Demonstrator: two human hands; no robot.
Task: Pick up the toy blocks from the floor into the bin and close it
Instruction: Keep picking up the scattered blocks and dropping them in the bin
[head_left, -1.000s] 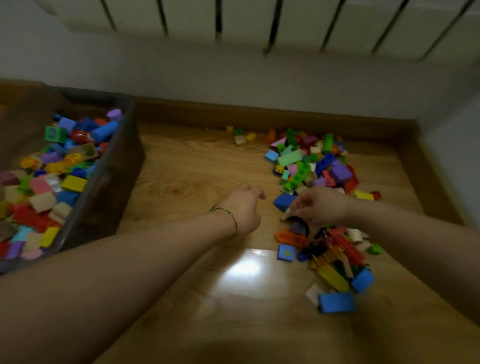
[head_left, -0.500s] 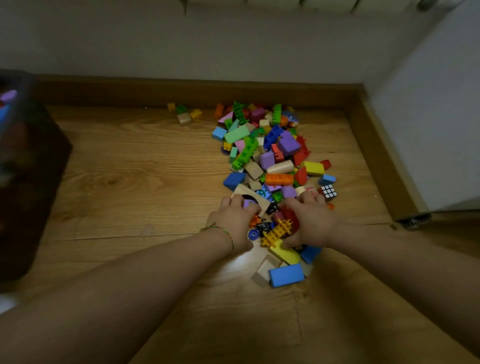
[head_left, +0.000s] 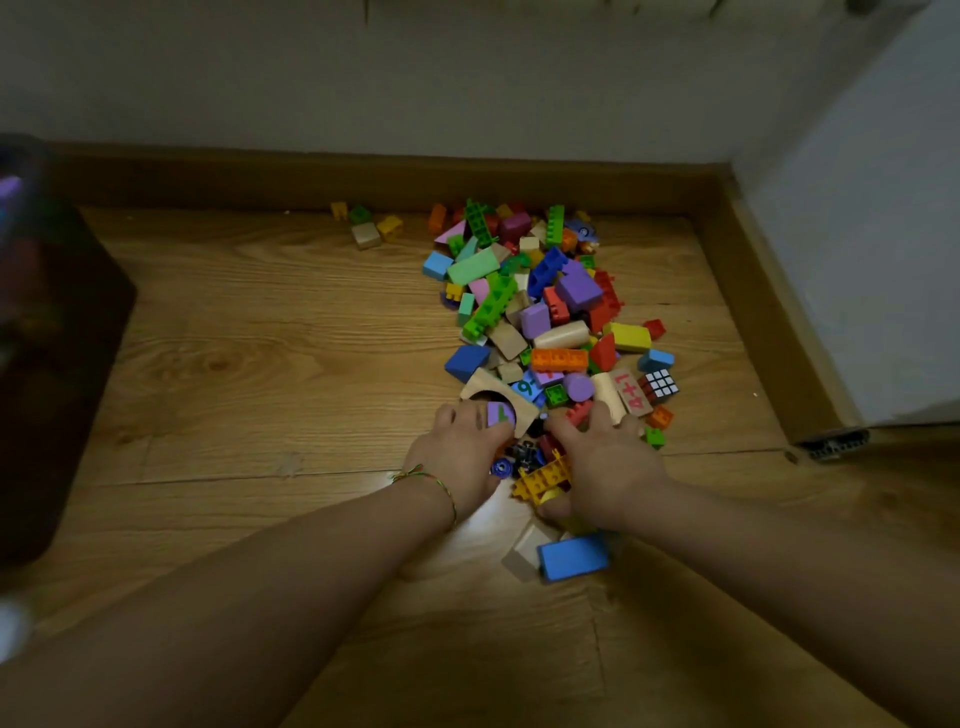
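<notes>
A pile of coloured toy blocks (head_left: 540, 306) lies on the wooden floor near the far wall. My left hand (head_left: 460, 454) and my right hand (head_left: 605, 462) cup the pile's near end from both sides, pressing a clump of blocks between them. Between the palms show a yellow brick (head_left: 543, 480), dark pieces and a purple number block (head_left: 500, 414). A blue block (head_left: 571, 557) and a pale wooden one (head_left: 527, 545) lie just behind my right wrist. The dark bin (head_left: 57, 364) stands at the left edge, blurred.
A brown skirting board (head_left: 395, 176) runs along the far wall and down the right side by a white panel (head_left: 872, 249). A few stray blocks (head_left: 369, 228) sit left of the pile. Bare floor (head_left: 260, 364) lies between the pile and the bin.
The view has swung right, away from the bin. Both hands have come together around the near end of the pile and have closed further on the clump.
</notes>
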